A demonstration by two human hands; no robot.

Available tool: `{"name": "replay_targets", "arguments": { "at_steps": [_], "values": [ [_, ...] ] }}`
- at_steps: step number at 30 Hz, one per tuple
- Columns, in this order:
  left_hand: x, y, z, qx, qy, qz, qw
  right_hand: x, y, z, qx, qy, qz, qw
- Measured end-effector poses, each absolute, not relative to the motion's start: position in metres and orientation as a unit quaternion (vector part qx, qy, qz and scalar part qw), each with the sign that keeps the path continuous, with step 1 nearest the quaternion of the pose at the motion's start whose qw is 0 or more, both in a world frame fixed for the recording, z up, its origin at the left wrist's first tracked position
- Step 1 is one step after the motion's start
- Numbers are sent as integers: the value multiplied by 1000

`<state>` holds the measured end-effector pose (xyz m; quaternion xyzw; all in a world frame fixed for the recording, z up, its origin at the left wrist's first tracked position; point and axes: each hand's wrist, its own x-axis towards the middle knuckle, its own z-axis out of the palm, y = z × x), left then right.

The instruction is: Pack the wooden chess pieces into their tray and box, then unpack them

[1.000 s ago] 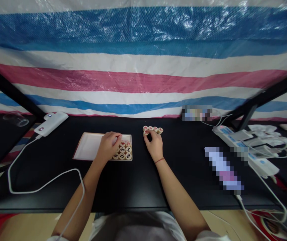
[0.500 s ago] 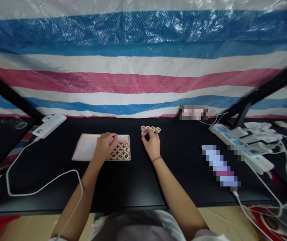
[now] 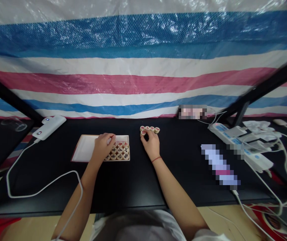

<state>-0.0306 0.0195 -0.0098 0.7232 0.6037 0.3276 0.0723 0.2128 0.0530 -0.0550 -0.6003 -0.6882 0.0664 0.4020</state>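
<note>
A shallow box [image 3: 76,157] on the black table holds rows of round Chinese chess pieces [image 3: 119,150], some with red characters and some with black. Over the box's middle is my left hand [image 3: 102,145], its fingers curled together. Whatever they may hold is hidden. To the right of the box, my right hand [image 3: 152,144] has its thumb and fingers closed around a red-lettered chess piece [image 3: 142,133] resting on the table. Just behind that piece, a short row of red-lettered pieces [image 3: 147,128] lies side by side, touching or nearly so.
A white device [image 3: 50,127] with a cable lies at the left. On the right are a blurred-out phone-like item [image 3: 220,164], a white power strip [image 3: 241,147] with plugs and tangled cables. A striped plastic sheet [image 3: 133,83] hangs behind the table.
My left hand has shifted slightly left, uncovering more of the pieces in the box. My right hand stays at the same piece, almost unmoved.
</note>
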Motion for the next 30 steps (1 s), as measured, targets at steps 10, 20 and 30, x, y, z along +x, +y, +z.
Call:
{"name": "replay_targets", "arguments": {
  "at_steps": [10, 20, 30],
  "values": [
    [-31, 10, 0, 706, 694, 135, 44, 193, 27, -26, -538, -698, 109, 459],
    [-35, 8, 8, 725, 662, 123, 144, 165, 14, -27, -497, -788, 189, 310],
    [-26, 11, 9, 721, 601, 315, 140, 169, 12, -21, -484, -758, 155, 409]
  ]
}}
